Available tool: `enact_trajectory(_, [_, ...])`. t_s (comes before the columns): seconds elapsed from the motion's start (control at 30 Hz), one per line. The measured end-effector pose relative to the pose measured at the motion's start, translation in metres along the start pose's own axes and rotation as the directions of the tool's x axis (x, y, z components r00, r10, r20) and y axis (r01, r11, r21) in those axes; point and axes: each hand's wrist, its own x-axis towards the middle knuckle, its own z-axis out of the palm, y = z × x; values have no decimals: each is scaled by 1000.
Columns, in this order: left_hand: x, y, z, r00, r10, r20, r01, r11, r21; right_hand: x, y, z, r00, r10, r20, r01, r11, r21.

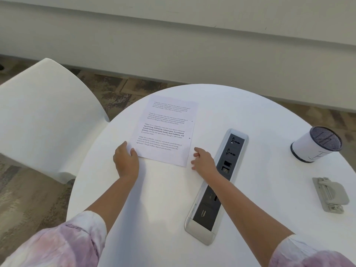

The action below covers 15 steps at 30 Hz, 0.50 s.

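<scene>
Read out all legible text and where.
Paper, third paragraph: "Village life is a peaceful, close-knit, and nature-connected way of living. Defined by a slower pace, it is centered around strong community bonds, local traditions, and primary activities like agriculture. Though it offers clean air and less stress."
Cup: pen marks, not legible.
Socket strip: print too small.

Single head-worn wide-angle view: looks forward and down from above, close over the round white table (250, 112); wall and floor beyond.

One sheet (166, 132), one cup (310, 148), one punch (330, 195), one socket strip (234, 149).
</scene>
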Motion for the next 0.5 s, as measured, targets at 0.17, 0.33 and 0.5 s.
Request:
enact_trajectory(0.17, [-21, 12, 1, 1000, -23, -14, 24, 1000, 17, -31, 18, -22, 990, -117, -84, 111, 991, -68])
enact_trajectory(0.33, [-62, 29, 6, 997, 44, 58, -43, 999, -14, -58, 33, -55, 938, -280, -204, 229, 942, -244])
enact_trajectory(0.5, [-118, 40, 14, 976, 149, 160, -150, 989, -9, -81, 48, -82, 921, -319, -222, 238, 915, -327])
